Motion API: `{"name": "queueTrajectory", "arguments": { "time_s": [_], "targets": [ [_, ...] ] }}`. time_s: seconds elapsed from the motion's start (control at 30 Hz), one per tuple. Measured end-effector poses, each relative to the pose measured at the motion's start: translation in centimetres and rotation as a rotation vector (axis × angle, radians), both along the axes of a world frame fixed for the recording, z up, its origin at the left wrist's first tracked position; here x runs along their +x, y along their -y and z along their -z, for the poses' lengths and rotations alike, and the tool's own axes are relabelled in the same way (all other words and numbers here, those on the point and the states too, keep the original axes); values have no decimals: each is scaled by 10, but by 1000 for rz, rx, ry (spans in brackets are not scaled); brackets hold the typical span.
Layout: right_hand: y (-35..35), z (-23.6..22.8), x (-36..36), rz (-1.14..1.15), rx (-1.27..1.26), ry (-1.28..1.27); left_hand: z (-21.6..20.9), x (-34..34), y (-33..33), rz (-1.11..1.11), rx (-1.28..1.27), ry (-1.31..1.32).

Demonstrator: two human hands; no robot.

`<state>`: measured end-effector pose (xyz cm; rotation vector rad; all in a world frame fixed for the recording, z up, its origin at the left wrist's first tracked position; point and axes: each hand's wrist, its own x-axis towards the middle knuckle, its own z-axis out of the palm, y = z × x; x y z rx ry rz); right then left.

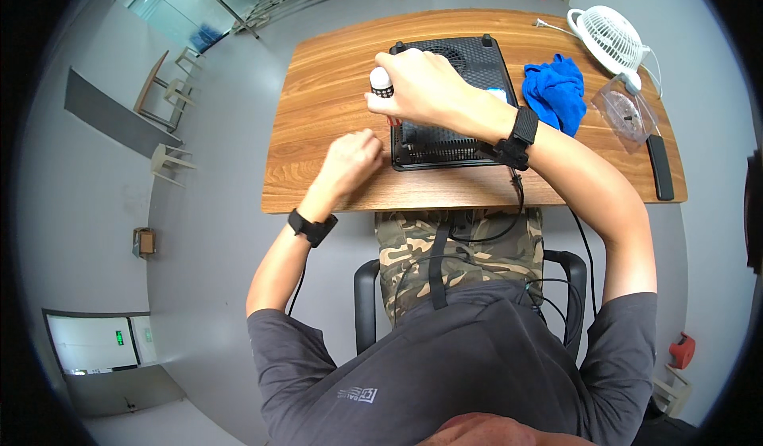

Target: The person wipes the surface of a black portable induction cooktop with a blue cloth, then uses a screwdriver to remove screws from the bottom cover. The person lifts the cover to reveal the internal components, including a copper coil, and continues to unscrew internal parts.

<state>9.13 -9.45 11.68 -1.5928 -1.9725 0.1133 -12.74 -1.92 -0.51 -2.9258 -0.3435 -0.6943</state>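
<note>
A black flat appliance (493,60) with vent grilles, a round fan opening and small corner feet lies on the wooden table in front of me. Over its left side, my right hand (421,84) is closed around a tool handle (381,79) with a rounded white end and a black dotted band. A bit of red shows below that fist; the tool's working end is hidden. My left hand (354,160) rests on the table at the appliance's near left corner, its fingers curled in. Whether anything is inside those fingers is hidden.
Right of the appliance lies a crumpled blue cloth (555,92). Beyond it are a white fan (610,39) with its cord, a clear plastic container (624,116) with small dark parts, and a black bar-shaped object (660,168). A black cable (520,195) hangs over the table's front edge.
</note>
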Motion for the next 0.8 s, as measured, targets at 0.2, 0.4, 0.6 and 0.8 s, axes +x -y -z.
{"name": "queueTrajectory", "arguments": {
  "time_s": [0.2, 0.4, 0.6, 0.8],
  "targets": [
    [-5, 2, 3, 6, 1, 11, -12, -39, -47, -353, -317, -267],
    [-6, -4, 9, 18, 0, -16, 0, -41, -56, -324, -312, -350],
    [-9, -19, 37, 49, 12, -98, -9, -38, -66, -287, -349, -379],
    [-17, -51, 99, 205, 37, -102, -45, 12, -77, -295, -435, -229]
  ]
}}
